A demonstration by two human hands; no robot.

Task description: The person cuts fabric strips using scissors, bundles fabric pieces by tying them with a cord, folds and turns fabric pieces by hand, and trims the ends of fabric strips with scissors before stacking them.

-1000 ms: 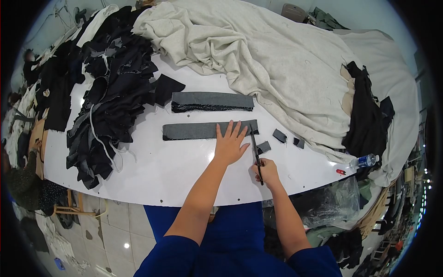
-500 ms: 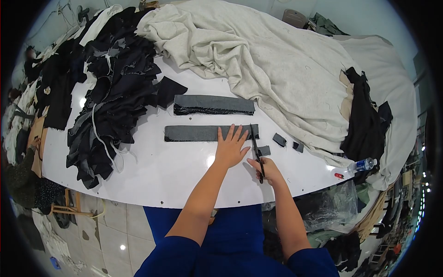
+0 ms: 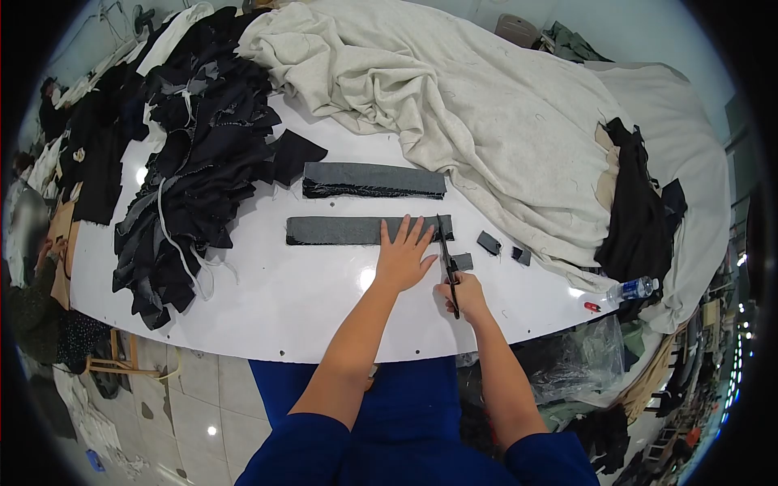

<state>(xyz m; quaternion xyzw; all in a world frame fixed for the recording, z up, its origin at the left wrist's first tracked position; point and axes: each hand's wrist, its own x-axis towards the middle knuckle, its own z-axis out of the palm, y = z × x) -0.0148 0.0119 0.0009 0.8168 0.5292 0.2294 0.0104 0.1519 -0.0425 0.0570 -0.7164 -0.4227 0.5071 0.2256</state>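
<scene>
A grey-black fabric strip [image 3: 332,232], folded or stacked in layers, lies across the white table. My left hand [image 3: 403,257] rests flat on its right part, fingers spread, gripping nothing. My right hand [image 3: 465,296] is closed round the handles of black scissors [image 3: 446,257]. Their blades cross the strip close to its right end, just right of my left fingertips. I cannot tell how far the blades have closed. Just right of the scissors lies a small fabric offcut [image 3: 462,262]; two more, a dark piece [image 3: 489,242] and a smaller piece [image 3: 521,256], lie farther right.
A second layered strip [image 3: 373,178] lies behind the first. Dark fabric pieces [image 3: 194,194] are heaped at left, tied with white cord. Cream cloth [image 3: 502,121] covers the back and right. A plastic bottle [image 3: 636,289] and red item [image 3: 592,307] lie at right. Another person [image 3: 36,312] is far left.
The scissor handles and my right hand have shifted slightly left. My left hand stays flat on the strip. The whole view has moved a little.
</scene>
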